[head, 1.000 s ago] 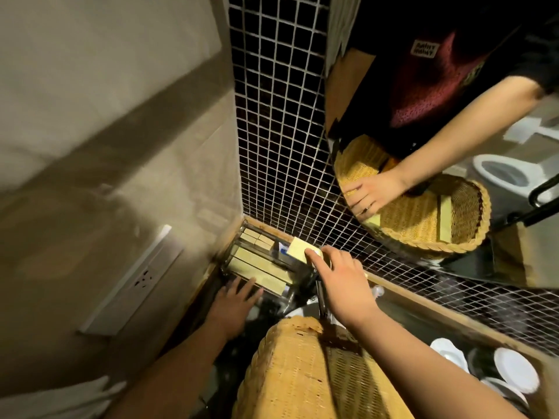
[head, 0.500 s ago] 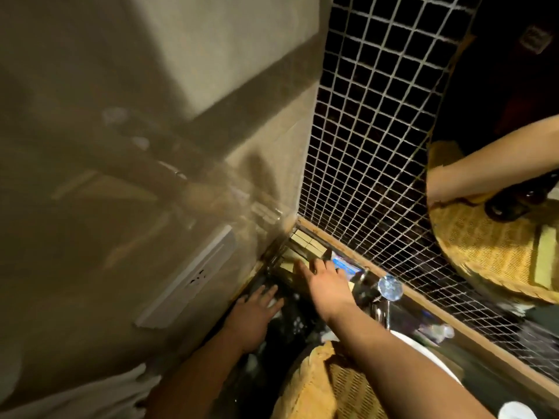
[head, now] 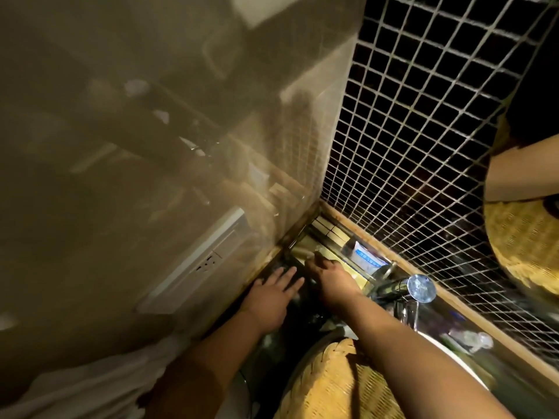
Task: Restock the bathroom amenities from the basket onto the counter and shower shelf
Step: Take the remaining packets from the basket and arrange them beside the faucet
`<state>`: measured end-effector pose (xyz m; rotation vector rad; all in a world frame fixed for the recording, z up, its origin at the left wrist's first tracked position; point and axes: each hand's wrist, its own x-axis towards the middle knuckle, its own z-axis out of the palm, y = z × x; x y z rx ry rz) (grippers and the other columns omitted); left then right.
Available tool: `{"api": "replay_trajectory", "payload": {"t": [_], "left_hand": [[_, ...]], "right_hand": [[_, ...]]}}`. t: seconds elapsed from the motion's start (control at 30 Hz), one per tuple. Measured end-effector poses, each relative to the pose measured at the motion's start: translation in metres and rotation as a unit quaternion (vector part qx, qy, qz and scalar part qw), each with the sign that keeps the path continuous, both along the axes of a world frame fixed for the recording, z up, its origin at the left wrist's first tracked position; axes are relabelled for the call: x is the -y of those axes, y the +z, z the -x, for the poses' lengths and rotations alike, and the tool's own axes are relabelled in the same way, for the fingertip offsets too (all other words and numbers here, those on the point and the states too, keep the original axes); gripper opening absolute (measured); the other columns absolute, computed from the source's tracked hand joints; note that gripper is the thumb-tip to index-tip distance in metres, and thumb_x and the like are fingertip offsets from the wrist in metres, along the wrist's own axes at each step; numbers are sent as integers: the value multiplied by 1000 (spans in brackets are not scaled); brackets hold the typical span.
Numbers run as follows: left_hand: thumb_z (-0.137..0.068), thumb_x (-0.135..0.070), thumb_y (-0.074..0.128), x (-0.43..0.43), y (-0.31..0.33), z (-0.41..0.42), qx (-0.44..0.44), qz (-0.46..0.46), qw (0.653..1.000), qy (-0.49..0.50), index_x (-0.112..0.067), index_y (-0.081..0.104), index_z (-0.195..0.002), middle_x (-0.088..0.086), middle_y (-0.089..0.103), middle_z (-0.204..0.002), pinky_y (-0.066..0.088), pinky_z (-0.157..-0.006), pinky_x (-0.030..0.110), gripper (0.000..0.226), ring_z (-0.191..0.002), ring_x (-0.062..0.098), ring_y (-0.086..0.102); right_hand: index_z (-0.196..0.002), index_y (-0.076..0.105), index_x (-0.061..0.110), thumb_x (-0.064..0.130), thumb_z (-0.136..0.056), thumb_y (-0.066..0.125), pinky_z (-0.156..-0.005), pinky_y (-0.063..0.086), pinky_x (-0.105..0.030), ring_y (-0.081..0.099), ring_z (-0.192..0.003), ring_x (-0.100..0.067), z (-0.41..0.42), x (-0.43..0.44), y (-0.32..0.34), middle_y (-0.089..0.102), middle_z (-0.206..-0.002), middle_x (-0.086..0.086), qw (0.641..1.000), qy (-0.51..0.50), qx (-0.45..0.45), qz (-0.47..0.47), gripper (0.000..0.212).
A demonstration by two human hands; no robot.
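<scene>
A clear amenity tray (head: 325, 234) sits in the counter's corner, where the beige wall meets the black mosaic tiles. It holds flat yellow packets (head: 328, 229) and a blue-and-white sachet (head: 367, 260). My right hand (head: 329, 276) reaches into the tray with its fingers bent down onto the yellow packets; the hand hides whether they grip one. My left hand (head: 272, 294) lies flat on the dark counter left of the tray, fingers spread, holding nothing. The woven basket (head: 332, 385) stands under my right forearm at the bottom edge.
A chrome faucet (head: 419, 288) juts out just right of the tray. A small clear bottle (head: 472, 341) lies along the wooden ledge. A white wall socket (head: 208, 261) sits on the beige wall at left, and a white towel (head: 90, 385) below it. The round mirror (head: 529, 246) reflects the basket.
My right hand has carried a yellow packet down into the corner tray and now rests on the packets. My left hand has stayed flat on the counter. My head has turned left.
</scene>
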<state>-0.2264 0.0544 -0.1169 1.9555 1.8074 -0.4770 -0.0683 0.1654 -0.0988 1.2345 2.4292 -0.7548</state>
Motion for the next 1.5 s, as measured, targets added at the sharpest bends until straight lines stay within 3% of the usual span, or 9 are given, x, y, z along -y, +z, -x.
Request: {"api": "replay_trajectory", "payload": {"t": [0.17, 0.27, 0.37, 0.5, 0.8, 1.03, 1.23, 1.37, 1.5], "left_hand": [[-96, -26, 50, 1, -1, -3, -1, -6, 1000, 15, -35, -10, -156, -3, -17, -165, 24, -114, 52, 85, -152, 26, -6], [-95, -26, 52, -1, 3, -5, -7, 2, 1000, 18, -36, -11, -155, -2, -19, -164, 23, -115, 52, 88, -152, 29, -8], [-96, -27, 51, -3, 13, -6, -14, 14, 1000, 12, -37, -11, -156, -1, -21, -164, 23, -115, 51, 86, -152, 30, -7], [-96, -29, 51, -8, 30, -12, -17, 9, 1000, 13, -35, -6, -157, 0, -15, -166, 25, -115, 51, 84, -152, 30, -2], [-94, -33, 45, -12, 102, -68, 14, -173, 984, -36, -33, 27, -154, -3, 29, -161, 31, -109, 45, 63, -144, 24, 31], [-91, -38, 52, 13, 133, -139, 36, -253, 940, -224, -29, 46, -146, 1, 50, -147, 38, -100, 46, 56, -132, 25, 46], [-92, -46, 48, 40, 127, -211, 40, -200, 892, -403, -29, 40, -148, 1, 47, -148, 38, -103, 44, 59, -133, 25, 43], [-93, -46, 49, 51, 116, -263, 22, -143, 846, -513, -30, 33, -151, 5, 46, -148, 40, -102, 42, 63, -128, 28, 47], [-93, -46, 49, 60, 104, -310, 19, -107, 800, -591, -30, 30, -153, 4, 48, -145, 42, -92, 40, 65, -121, 28, 50]], "right_hand": [[-158, 14, 24, 16, -91, 63, -120, 24, -42, 10, -151, -25, -2, -1, -2, 1, -166, -4, 998, 22, 20, 54, 83], [-155, -12, 24, 9, -83, 72, -121, 4, -40, -16, -148, -18, -3, -2, -2, -28, -159, 1, 992, 81, 92, 42, 112], [-157, -9, 16, 22, -86, 71, -119, -4, -37, -15, -150, -22, -4, -3, 5, -19, -164, -6, 991, 79, 106, 14, 107], [-158, -2, 12, 39, -92, 60, -115, -10, -33, -8, -152, -23, -16, 4, 32, -6, -166, -9, 997, 58, 52, -29, 95], [-158, -2, 9, 58, -96, 44, -122, 1, -38, -2, -152, -24, -113, 53, 125, -1, -166, -11, 992, 17, 29, -121, 92], [-157, 0, 6, 64, -94, 43, -123, 9, -40, 0, -152, -27, -207, 112, 148, -3, -166, -13, 980, -86, 68, -164, 96], [-157, 3, 6, 59, -95, 45, -122, 11, -39, 4, -152, -28, -273, 187, 132, -2, -165, -13, 962, -216, 82, -145, 92], [-158, 5, 9, 34, -96, 56, -112, 37, -42, 31, -144, -32, -302, 240, 112, -8, -166, -8, 921, -379, 31, -85, 84], [-157, 12, 10, 27, -97, 50, -115, 33, -43, 35, -141, -35, -317, 283, 91, 1, -166, -9, 880, -470, 11, -70, 74]]}}
